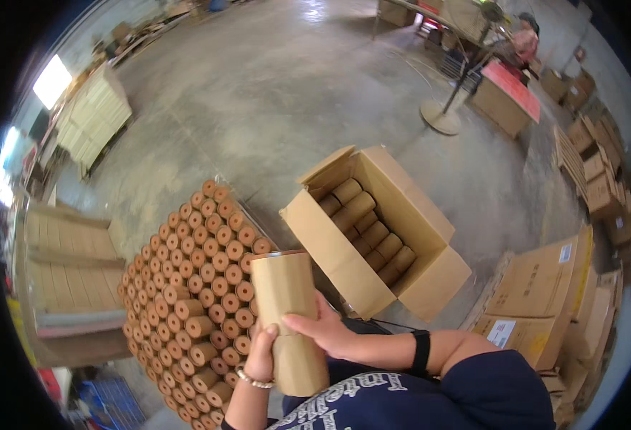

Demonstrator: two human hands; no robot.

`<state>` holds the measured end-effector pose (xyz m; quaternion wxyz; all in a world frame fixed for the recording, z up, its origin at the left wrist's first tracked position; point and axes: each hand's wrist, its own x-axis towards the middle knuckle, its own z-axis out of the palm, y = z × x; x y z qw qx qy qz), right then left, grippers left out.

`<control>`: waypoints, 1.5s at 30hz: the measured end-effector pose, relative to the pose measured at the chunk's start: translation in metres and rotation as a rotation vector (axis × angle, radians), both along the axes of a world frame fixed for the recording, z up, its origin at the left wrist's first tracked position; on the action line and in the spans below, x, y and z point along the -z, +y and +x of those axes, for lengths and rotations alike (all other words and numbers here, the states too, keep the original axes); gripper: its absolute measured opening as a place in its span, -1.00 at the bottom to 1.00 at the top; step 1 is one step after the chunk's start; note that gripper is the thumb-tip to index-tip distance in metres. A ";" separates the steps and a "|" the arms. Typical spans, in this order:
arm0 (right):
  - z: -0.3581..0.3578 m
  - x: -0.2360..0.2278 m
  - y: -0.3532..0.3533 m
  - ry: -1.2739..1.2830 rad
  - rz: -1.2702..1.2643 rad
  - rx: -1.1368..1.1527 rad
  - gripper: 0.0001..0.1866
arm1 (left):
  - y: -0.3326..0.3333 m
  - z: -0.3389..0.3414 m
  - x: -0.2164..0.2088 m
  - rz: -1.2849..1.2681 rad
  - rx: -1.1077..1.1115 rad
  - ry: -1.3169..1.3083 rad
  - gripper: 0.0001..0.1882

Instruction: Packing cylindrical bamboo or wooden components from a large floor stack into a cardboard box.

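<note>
A tan paper-covered cylinder (285, 290) stands nearly upright in front of my body. A seam crosses it midway; I cannot tell whether it is one long roll or two end to end. My left hand (261, 352) grips its left side, thumb against the front. From the right, my right hand (321, 328) closes around it with the thumb across the front. Just beyond, an open cardboard box (408, 193) holds several brown rolls (358, 211) lying on their sides. To the left, many similar rolls (208, 274) are stacked, their reddish-brown ends showing central holes.
Flattened cardboard boxes (519, 301) lean at the right. A pedestal fan (441, 118) stands ahead near a red-topped box (509, 89), with a seated person (524, 43) behind. Stacked cartons (72, 265) and a blue crate (115, 403) are at the left.
</note>
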<state>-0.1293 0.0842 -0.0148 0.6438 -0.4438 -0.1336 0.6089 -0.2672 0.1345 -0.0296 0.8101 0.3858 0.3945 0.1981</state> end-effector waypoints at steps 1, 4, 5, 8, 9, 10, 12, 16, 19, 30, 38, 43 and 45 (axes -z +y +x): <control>0.010 0.018 0.000 0.000 -0.082 0.041 -0.32 | 0.008 0.014 0.015 -0.057 0.022 0.006 -0.41; 0.044 0.052 -0.014 0.042 -0.141 0.146 -0.37 | 0.005 0.062 0.029 -0.231 0.113 0.048 -0.39; 0.071 0.050 -0.021 0.108 -0.152 0.148 -0.43 | 0.003 0.093 0.025 -0.277 0.165 0.106 -0.36; 0.128 0.078 -0.030 0.335 -0.251 0.148 -0.47 | 0.007 0.149 0.052 -0.210 0.283 0.175 -0.31; 0.146 0.083 -0.031 0.352 -0.300 0.168 -0.45 | 0.006 0.162 0.068 -0.223 0.271 0.140 -0.32; 0.160 0.096 -0.033 0.430 -0.359 0.192 -0.45 | 0.006 0.171 0.073 -0.268 0.251 0.110 -0.32; 0.192 0.118 -0.031 0.499 -0.397 0.249 -0.43 | 0.009 0.192 0.064 -0.433 0.164 0.163 -0.36; 0.259 0.190 -0.018 0.516 -0.473 0.311 -0.36 | 0.009 0.202 0.089 -0.391 0.058 0.296 -0.54; 0.287 0.242 0.010 0.477 -0.554 0.392 -0.34 | 0.007 0.173 0.120 -0.552 -0.007 0.310 -0.60; 0.268 0.432 0.083 0.079 -0.750 0.510 -0.32 | -0.046 0.075 0.203 -0.803 -0.424 0.655 -0.71; 0.312 0.460 0.064 0.184 -0.928 0.267 -0.40 | -0.077 0.063 0.262 -0.962 -0.429 0.549 -0.65; 0.349 0.458 -0.001 0.102 -0.986 0.048 -0.42 | -0.092 0.025 0.287 -0.971 -0.540 0.499 -0.63; 0.375 0.431 -0.001 0.003 -1.005 -0.012 -0.42 | -0.093 0.006 0.292 -0.914 -0.565 0.542 -0.63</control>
